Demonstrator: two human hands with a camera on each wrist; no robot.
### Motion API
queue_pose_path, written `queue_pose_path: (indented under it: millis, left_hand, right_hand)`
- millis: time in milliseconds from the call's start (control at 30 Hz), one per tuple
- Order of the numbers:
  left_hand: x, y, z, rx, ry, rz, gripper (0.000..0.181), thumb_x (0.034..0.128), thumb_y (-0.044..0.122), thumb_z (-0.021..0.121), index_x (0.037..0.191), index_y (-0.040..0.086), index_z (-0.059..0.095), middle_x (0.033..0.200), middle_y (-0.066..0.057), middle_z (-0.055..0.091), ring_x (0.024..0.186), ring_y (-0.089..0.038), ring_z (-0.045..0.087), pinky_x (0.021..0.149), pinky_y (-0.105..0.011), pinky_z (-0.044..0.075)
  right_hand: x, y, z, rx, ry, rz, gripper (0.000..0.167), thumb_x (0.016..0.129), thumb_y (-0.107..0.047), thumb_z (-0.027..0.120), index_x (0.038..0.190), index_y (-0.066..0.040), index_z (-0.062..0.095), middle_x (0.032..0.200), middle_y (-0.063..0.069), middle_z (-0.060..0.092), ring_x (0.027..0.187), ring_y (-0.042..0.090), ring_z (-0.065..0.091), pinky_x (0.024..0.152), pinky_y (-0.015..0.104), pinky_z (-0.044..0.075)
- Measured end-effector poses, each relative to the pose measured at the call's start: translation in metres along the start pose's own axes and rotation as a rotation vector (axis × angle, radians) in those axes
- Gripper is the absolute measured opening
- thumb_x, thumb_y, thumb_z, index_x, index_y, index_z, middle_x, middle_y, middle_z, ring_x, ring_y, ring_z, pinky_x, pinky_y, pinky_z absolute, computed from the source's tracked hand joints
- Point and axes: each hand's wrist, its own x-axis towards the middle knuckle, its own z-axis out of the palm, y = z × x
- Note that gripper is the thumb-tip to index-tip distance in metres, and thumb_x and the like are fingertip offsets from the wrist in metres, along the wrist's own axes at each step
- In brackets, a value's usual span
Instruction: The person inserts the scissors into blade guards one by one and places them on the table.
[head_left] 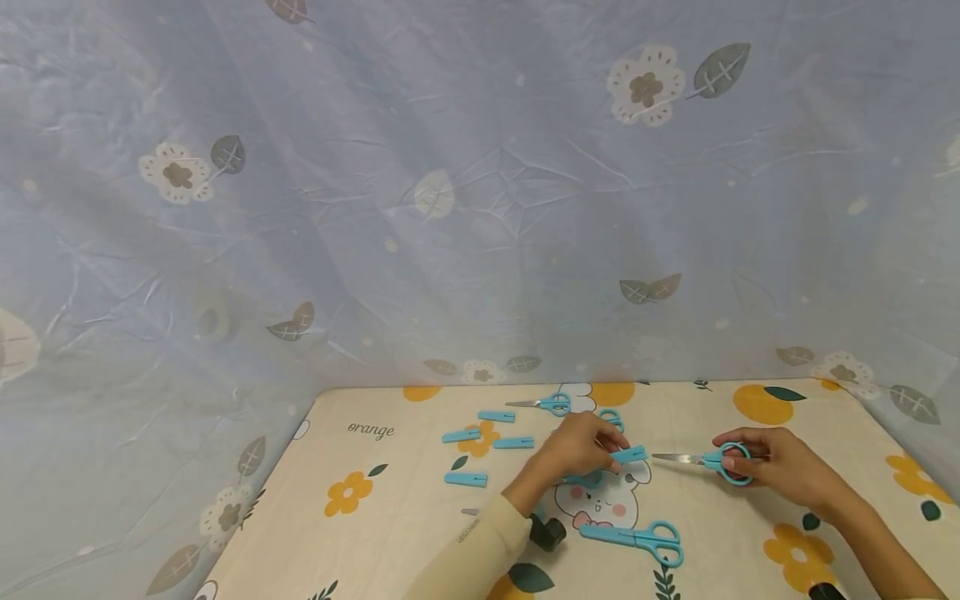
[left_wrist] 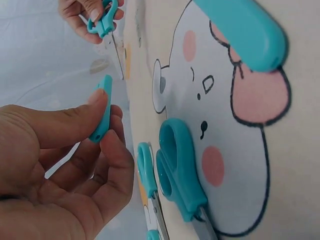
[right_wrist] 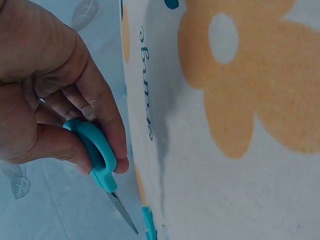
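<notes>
In the head view my left hand [head_left: 581, 446] pinches a light-blue scissors blade cover [head_left: 628, 455] between thumb and fingers, above the table. The left wrist view shows the cover [left_wrist: 104, 112] held upright at the fingertips. My right hand [head_left: 787, 468] grips a pair of blue-handled scissors [head_left: 733, 463] by the handles. Their bare blades point left at the cover, with a small gap between. In the right wrist view the thumb and fingers pinch the scissors' handle loops [right_wrist: 97, 152]. Near the left hand, more scissors [left_wrist: 182, 167] lie on the cloth with partly visible blades.
A sheathed pair of scissors [head_left: 637, 537] lies in front of both hands. Bare scissors [head_left: 555, 404] lie at the back, with another handle [head_left: 611, 418] beyond the left hand. Several loose covers [head_left: 513, 442] lie to the left on the patterned tablecloth [head_left: 405, 517]. A curtain [head_left: 465, 250] hangs behind.
</notes>
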Motion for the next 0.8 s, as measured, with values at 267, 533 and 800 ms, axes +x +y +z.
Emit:
queue_pose_path:
  millis: [267, 533, 800]
  left_hand:
    - [-0.011, -0.010, -0.007, -0.127, -0.050, 0.019, 0.021, 0.0877, 0.004, 0.087, 0.106, 0.014, 0.086, 0.091, 0.008, 0.077, 0.080, 0.001, 0.064, 0.071, -0.019, 0.054]
    - [-0.021, -0.014, -0.019, -0.243, -0.116, 0.012, 0.023, 0.0883, -0.002, 0.084, 0.107, 0.012, 0.086, 0.092, 0.006, 0.076, 0.083, -0.002, 0.064, 0.073, -0.020, 0.054]
    - [-0.025, -0.014, -0.027, -0.377, -0.183, -0.027, 0.023, 0.0892, -0.005, 0.082, 0.109, 0.007, 0.084, 0.095, 0.003, 0.076, 0.082, -0.008, 0.066, 0.070, -0.024, 0.056]
  right_hand:
    - [-0.004, -0.002, 0.003, 0.077, -0.042, 0.019, 0.051, 0.108, -0.019, 0.065, 0.141, 0.019, 0.054, 0.109, 0.015, 0.079, 0.089, 0.013, 0.075, 0.080, 0.035, 0.066]
    - [-0.007, -0.001, 0.006, 0.179, -0.101, 0.009, 0.051, 0.108, -0.016, 0.066, 0.141, 0.020, 0.052, 0.110, 0.006, 0.081, 0.092, 0.015, 0.076, 0.083, 0.035, 0.066]
    - [-0.008, -0.002, 0.007, 0.279, -0.166, -0.049, 0.036, 0.111, -0.011, 0.060, 0.140, 0.010, 0.060, 0.112, 0.002, 0.081, 0.096, 0.018, 0.077, 0.086, 0.035, 0.066]
